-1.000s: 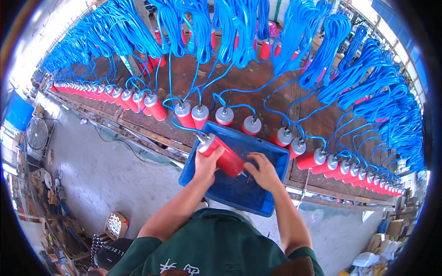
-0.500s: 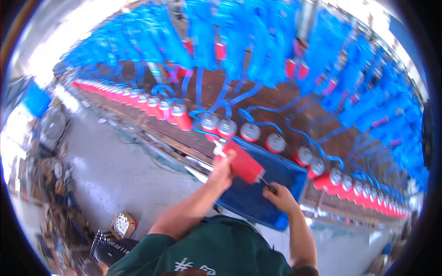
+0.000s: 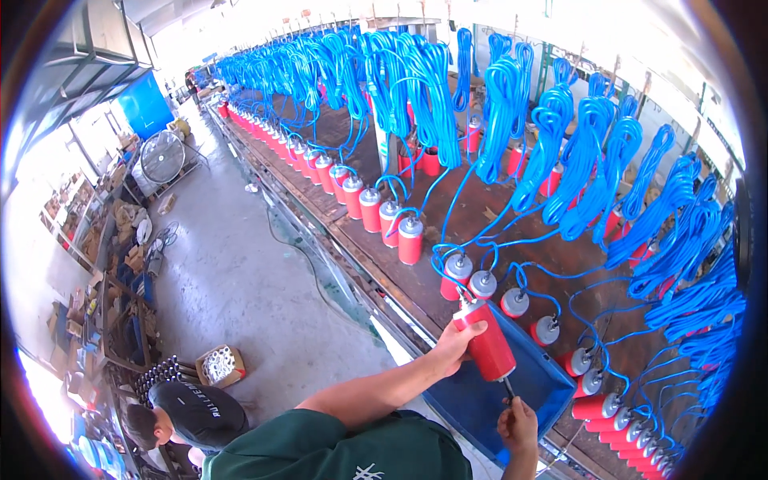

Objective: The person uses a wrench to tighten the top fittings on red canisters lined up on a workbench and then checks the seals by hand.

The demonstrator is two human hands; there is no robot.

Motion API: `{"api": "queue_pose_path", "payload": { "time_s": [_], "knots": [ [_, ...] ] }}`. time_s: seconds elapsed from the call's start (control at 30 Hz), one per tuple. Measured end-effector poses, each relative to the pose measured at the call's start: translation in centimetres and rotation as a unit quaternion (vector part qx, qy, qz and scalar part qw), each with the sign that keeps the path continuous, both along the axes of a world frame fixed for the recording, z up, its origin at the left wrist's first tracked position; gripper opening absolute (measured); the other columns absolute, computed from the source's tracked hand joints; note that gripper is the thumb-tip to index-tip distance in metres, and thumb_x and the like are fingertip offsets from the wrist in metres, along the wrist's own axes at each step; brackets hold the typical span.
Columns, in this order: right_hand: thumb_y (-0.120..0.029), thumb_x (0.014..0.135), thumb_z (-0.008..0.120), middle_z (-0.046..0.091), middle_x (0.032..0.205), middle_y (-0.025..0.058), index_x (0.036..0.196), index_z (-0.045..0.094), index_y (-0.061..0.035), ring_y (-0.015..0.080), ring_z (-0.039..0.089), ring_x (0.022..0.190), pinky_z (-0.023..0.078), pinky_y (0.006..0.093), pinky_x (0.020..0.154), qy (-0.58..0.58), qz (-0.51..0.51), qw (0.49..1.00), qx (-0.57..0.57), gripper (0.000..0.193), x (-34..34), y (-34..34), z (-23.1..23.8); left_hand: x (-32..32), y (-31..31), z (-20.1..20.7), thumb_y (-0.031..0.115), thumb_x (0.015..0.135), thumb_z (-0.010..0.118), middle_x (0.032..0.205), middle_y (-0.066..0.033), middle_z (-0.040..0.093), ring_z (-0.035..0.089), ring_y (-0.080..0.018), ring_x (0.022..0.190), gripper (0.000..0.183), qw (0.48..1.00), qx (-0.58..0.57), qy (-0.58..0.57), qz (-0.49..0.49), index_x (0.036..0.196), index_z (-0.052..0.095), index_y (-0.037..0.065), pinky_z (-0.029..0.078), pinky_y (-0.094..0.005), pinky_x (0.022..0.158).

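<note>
A red cylinder with silver ends (image 3: pixel 490 348) is tilted over a blue plastic bin (image 3: pixel 540 356). The fingers of my left hand (image 3: pixel 456 346) wrap around its upper side. At the lower end, a thin dark rod (image 3: pixel 509 389) meets the cylinder. My right hand (image 3: pixel 518 424) is closed on that rod; whether it is a shaft or a tool, I cannot tell. Close behind the held piece, another red cylinder (image 3: pixel 456 276) stands on the bench with a blue cable at its silver top.
Along the brown bench (image 3: pixel 344 232) runs a long row of red cylinders, some tipped over at right. Blue cable coils (image 3: pixel 500 96) hang above it. At lower left, a person in a black cap (image 3: pixel 200 416) is beside a box of white parts (image 3: pixel 220 366). A round fan (image 3: pixel 162 156) stands farther back.
The view has swung left and up, bringing the aisle and the person in the cap further into sight. Both hands keep their hold, and the red cylinder now tilts more steeply.
</note>
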State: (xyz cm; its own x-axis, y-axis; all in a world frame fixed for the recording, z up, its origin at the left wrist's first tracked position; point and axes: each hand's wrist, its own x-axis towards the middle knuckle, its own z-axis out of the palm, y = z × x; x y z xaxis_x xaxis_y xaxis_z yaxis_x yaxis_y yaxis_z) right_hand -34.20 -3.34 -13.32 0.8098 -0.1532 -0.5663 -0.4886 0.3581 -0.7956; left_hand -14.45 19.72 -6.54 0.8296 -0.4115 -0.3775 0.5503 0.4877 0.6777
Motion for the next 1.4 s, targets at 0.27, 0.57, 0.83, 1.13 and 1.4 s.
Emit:
{"api": "queue_pose_path", "payload": {
  "time_s": [0.27, 0.57, 0.83, 1.13, 1.4],
  "knots": [
    [-0.036, 0.113, 0.056, 0.055, 0.069, 0.0039, 0.127, 0.067, -0.0043, 0.016, 0.052, 0.055, 0.04, 0.03, 0.046, -0.055, -0.161, 0.973, 0.155, 0.036, -0.5, 5.2, 1.5, 0.1, 0.9, -0.5, 0.038, 0.097, 0.082, 0.125, -0.0046, 0.072, 0.072, -0.0208, 0.117, 0.053, 1.0, -0.012, -0.003, -0.025, 0.137, 0.056, 0.015, 0.062, -0.0433, 0.092],
    [-0.025, 0.106, 0.06, 0.063, 0.084, 0.0079, 0.162, 0.042, -0.0128, 0.0221, 0.063, 0.065, 0.052, 0.0339, 0.053, -0.105, -0.173, 0.973, 0.11, 0.06, -0.9, 5.6, 4.3, 1.1, 0.3, -1.9, 0.026, 0.099, 0.078, 0.124, -0.0059, 0.071, 0.071, -0.0232, 0.118, 0.045, 0.999, -0.043, 0.017, -0.02, 0.137, 0.058, 0.014, 0.063, -0.0456, 0.094],
    [-0.017, 0.091, 0.074, 0.073, 0.106, 0.0198, 0.124, 0.072, -0.0061, 0.0363, 0.073, 0.1, 0.058, 0.0446, 0.089, -0.031, 0.206, 0.791, -0.575, 0.036, 2.0, 4.9, 6.8, 0.8, 1.8, -1.3, 0.02, 0.1, 0.074, 0.117, -0.0057, 0.072, 0.075, -0.0213, 0.106, 0.036, 0.997, -0.07, -0.013, -0.036, 0.132, 0.06, 0.011, 0.065, -0.0394, 0.086],
    [-0.036, 0.112, 0.055, 0.071, 0.122, 0.022, 0.131, 0.067, 0.0006, 0.0363, 0.067, 0.117, 0.051, 0.0415, 0.106, -0.01, 0.176, 0.931, -0.32, 0.043, 3.6, 5.7, 8.2, 1.3, 2.6, -0.7, 0.017, 0.098, 0.076, 0.12, -0.0078, 0.073, 0.074, -0.0219, 0.11, 0.039, 0.991, -0.071, -0.056, -0.094, 0.133, 0.061, 0.008, 0.061, -0.0371, 0.092],
    [-0.036, 0.108, 0.064, 0.074, 0.119, 0.0163, 0.128, 0.07, -0.0022, 0.0278, 0.071, 0.106, 0.058, 0.0413, 0.095, 0.08, 0.205, 0.899, -0.38, 0.039, 5.4, 7.0, 9.2, 1.4, 3.0, -0.8, 0.013, 0.095, 0.078, 0.123, -0.0109, 0.073, 0.072, -0.0242, 0.113, 0.043, 0.988, -0.081, -0.068, -0.117, 0.133, 0.06, 0.005, 0.06, -0.0393, 0.096]
  ]
}}
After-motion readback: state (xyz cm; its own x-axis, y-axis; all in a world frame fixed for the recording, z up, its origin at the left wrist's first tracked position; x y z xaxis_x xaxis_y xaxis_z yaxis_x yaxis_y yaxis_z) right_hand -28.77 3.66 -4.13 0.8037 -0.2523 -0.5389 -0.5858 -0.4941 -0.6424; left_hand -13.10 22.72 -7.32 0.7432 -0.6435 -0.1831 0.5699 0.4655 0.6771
